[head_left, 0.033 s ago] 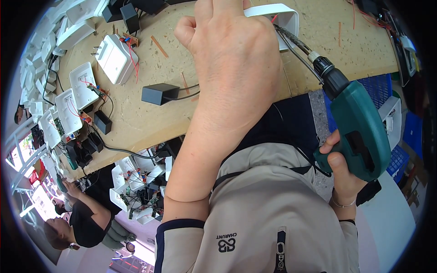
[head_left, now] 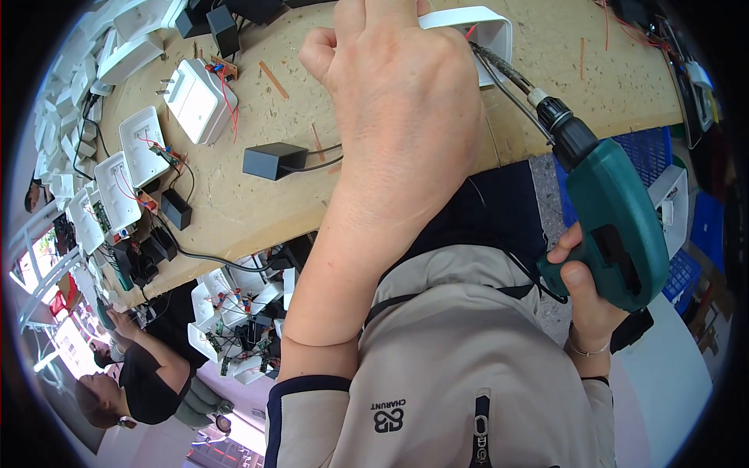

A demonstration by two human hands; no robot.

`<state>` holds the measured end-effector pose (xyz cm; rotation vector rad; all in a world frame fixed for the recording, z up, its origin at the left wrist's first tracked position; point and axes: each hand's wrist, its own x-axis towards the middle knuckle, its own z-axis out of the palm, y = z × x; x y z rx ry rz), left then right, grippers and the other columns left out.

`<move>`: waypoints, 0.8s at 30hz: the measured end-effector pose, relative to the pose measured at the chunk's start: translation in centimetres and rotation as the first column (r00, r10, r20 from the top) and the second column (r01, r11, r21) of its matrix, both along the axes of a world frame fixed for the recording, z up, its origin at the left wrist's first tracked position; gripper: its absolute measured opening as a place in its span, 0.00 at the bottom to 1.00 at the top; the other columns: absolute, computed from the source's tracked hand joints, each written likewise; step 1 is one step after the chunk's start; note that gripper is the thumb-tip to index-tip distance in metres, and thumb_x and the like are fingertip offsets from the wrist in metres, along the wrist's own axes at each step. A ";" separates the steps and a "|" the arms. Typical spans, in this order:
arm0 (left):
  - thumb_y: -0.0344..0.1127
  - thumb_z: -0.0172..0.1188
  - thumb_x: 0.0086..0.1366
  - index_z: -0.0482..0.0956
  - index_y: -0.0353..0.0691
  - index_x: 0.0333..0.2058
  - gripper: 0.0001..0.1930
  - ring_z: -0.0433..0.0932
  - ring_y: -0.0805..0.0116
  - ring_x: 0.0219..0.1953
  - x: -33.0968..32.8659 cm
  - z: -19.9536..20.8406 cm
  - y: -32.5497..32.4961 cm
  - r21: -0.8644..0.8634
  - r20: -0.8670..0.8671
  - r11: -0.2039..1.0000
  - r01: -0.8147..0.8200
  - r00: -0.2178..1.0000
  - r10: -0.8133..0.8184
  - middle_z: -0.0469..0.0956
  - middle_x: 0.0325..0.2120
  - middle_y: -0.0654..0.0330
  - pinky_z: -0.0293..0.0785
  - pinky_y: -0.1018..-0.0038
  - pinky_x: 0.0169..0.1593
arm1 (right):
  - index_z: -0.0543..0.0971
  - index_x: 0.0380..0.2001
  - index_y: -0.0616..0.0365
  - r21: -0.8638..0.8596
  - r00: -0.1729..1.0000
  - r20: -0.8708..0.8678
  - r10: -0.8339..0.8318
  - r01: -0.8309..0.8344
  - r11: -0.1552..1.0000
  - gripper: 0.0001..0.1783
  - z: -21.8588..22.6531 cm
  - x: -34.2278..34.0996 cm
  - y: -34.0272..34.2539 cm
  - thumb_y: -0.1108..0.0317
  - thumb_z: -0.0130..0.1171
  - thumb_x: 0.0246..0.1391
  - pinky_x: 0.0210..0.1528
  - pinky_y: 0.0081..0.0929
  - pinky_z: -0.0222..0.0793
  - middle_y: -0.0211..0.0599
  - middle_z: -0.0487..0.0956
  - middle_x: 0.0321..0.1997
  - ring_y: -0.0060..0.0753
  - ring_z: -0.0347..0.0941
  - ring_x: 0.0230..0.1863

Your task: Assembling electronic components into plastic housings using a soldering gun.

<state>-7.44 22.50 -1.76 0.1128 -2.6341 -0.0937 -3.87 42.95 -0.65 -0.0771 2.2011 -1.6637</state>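
Observation:
My right hand (head_left: 589, 292) is wrapped round the grip of a teal soldering gun (head_left: 616, 218). The gun's metal tip, with a thin tube running alongside, reaches up and left to a white plastic housing (head_left: 499, 35) with a bit of red wire in it. My left hand (head_left: 406, 86) lies back-up over that housing's left side. Its fingers look bent, but their ends run past the top edge, so what they pinch is hidden. Close to my left wrist sits a black box-shaped part (head_left: 273, 161) with two dark leads passing under the wrist.
On the left stand a white plug housing (head_left: 195, 101) with red wires and open white shells (head_left: 144, 144) with small boards. White casings pile up far left. Below the bench edge is a heap of wired shells (head_left: 242, 300). Blue crates (head_left: 647, 156) stand right. Another person (head_left: 160, 382) works lower left.

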 end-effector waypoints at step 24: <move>0.28 0.56 0.44 0.75 0.36 0.21 0.04 0.65 0.59 0.37 -0.1 0.1 0.0 0.058 0.017 0.998 -0.019 1.000 0.018 0.68 0.32 0.55 0.53 0.65 0.42 | 0.62 0.49 0.70 -0.087 0.995 -0.095 -0.025 0.017 0.996 0.38 -0.3 -0.2 -0.8 0.57 0.64 0.38 0.30 0.21 0.69 0.54 0.71 0.42 0.27 0.71 0.28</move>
